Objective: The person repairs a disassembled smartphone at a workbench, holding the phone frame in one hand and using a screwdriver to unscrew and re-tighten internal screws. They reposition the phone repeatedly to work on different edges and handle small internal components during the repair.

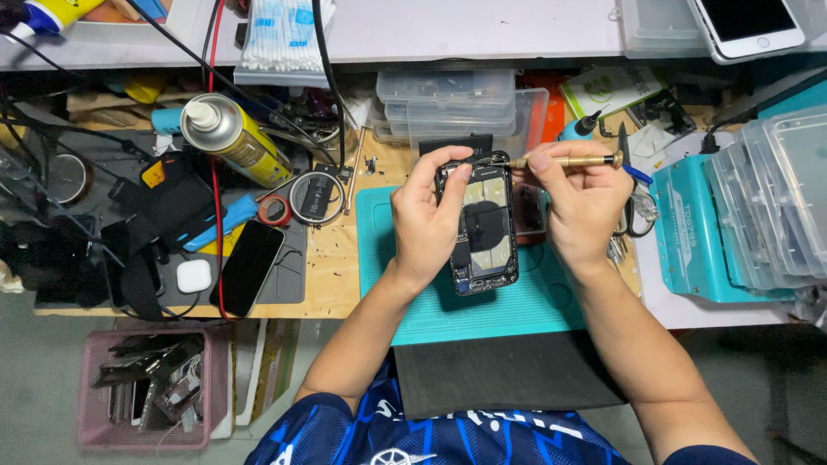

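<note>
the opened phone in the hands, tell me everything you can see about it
The opened phone is a dark, black-framed body with its screen side off, inner parts facing up: pale yellowish shield plates, a dark round patch at the middle and small parts at the lower end. It lies lengthwise, slightly tilted, over the teal work mat. The left hand grips its left edge and top corner; the right hand steadies its right side and holds a brass-coloured screwdriver whose tip meets the top edge.
</note>
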